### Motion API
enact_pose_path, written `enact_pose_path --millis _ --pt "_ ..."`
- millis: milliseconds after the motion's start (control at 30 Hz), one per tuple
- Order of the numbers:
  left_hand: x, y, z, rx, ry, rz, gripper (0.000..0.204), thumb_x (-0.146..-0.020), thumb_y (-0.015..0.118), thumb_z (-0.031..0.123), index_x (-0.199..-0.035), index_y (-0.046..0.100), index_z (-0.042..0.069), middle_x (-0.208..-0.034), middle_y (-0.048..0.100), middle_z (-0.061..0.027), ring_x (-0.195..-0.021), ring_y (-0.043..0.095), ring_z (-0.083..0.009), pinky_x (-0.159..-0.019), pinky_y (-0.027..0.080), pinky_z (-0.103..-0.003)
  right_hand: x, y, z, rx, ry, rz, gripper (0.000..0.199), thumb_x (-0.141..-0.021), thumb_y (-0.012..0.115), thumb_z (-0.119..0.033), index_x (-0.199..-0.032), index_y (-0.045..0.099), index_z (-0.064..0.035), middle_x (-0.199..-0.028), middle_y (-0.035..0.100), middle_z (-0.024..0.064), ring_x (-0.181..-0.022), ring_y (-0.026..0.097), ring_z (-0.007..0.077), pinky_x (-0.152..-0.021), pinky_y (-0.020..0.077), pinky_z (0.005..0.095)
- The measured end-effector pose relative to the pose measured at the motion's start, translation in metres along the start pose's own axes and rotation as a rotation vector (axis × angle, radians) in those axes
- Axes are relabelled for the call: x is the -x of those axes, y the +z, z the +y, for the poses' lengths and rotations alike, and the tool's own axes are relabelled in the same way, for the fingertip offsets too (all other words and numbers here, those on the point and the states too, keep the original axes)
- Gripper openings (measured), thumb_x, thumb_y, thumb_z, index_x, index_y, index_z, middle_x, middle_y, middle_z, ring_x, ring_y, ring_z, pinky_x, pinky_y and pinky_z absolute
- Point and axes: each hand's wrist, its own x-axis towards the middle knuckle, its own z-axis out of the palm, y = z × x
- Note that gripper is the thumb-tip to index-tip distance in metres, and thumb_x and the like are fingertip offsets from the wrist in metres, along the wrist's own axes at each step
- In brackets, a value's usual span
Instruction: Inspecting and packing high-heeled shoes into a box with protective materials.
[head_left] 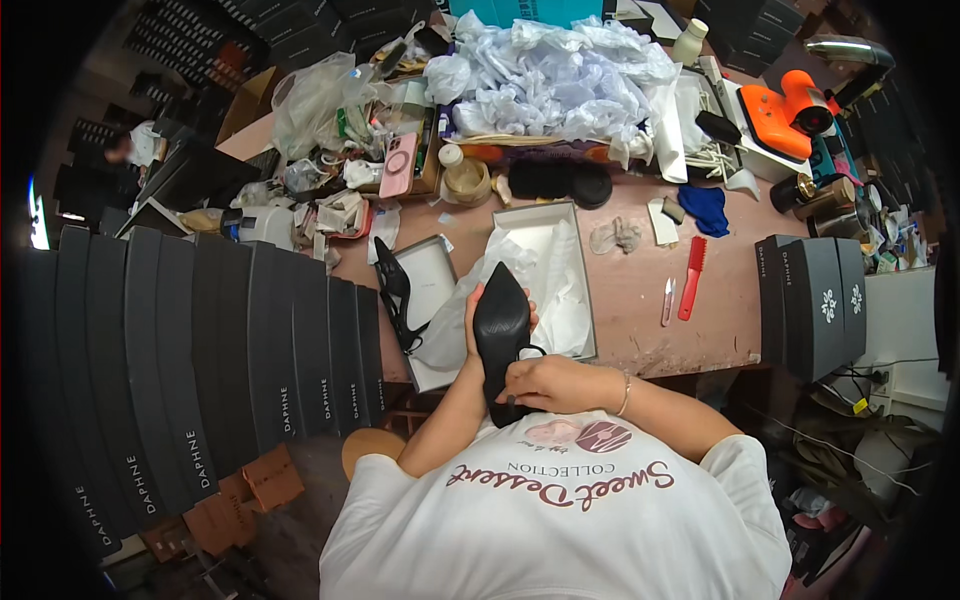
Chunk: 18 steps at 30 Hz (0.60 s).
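Note:
In front of my chest I hold a black pointed-toe heeled shoe (502, 315) with its sole facing up and its toe pointing away from me. My left hand (474, 328) wraps round the shoe from below, with fingertips showing along its right side. Closed at the heel end, my right hand (560, 384) has its fingers on the shoe, and a thin strap loops out just above it. A matching black shoe (397, 285) leans at the left edge of a shallow grey box part (432, 262). Beyond my hands lies an open shoebox (588, 300) lined with white tissue paper (545, 265).
Black shoeboxes stand in a long row (215, 350) at left and a short stack (812, 300) at right. A red brush (691, 280), a small pointed tool (667, 302) and a blue cloth (704, 209) lie on the table. Crumpled white paper (555, 85) heaps up behind.

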Motion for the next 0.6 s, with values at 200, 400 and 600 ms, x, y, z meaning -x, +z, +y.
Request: enact_pose_path --millis 200,400,600 --pt "0.004 -0.002 -0.002 -0.059 0.125 0.176 0.061 -0.088 0.041 0.056 -0.105 0.056 -0.001 -0.088 0.061 -0.0158 -0.076 0.062 -0.0278 -0.071 0.054 -0.038 -0.019 -0.008 0.011 0.522 -0.139 0.422 0.028 -0.074 0.059 -0.009 -0.1 0.066 -0.0128 -0.085 0.055 0.0048 -0.08 0.057 0.0233 -0.07 0.0467 0.0347" --pt "0.004 0.0 0.007 -0.245 -0.02 -0.063 0.058 -0.091 0.036 0.053 -0.114 0.054 0.003 -0.093 0.063 -0.0142 -0.079 0.064 -0.0245 -0.071 0.054 -0.035 -0.012 -0.002 -0.008 0.504 -0.086 0.396 0.022 -0.075 0.058 -0.01 -0.097 0.064 -0.0125 -0.085 0.055 0.0043 -0.079 0.057 0.0242 -0.067 0.0475 0.0361" --pt "-0.008 0.035 -0.008 -0.202 0.036 -0.023 0.055 -0.093 0.034 0.05 -0.112 0.054 0.003 -0.096 0.064 -0.0135 -0.087 0.064 -0.0211 -0.083 0.052 -0.034 -0.034 -0.047 0.019 0.448 0.038 0.795 0.011 -0.081 0.064 -0.01 -0.091 0.061 -0.0066 -0.084 0.058 0.0116 -0.076 0.06 0.0312 -0.065 0.0487 0.0386"
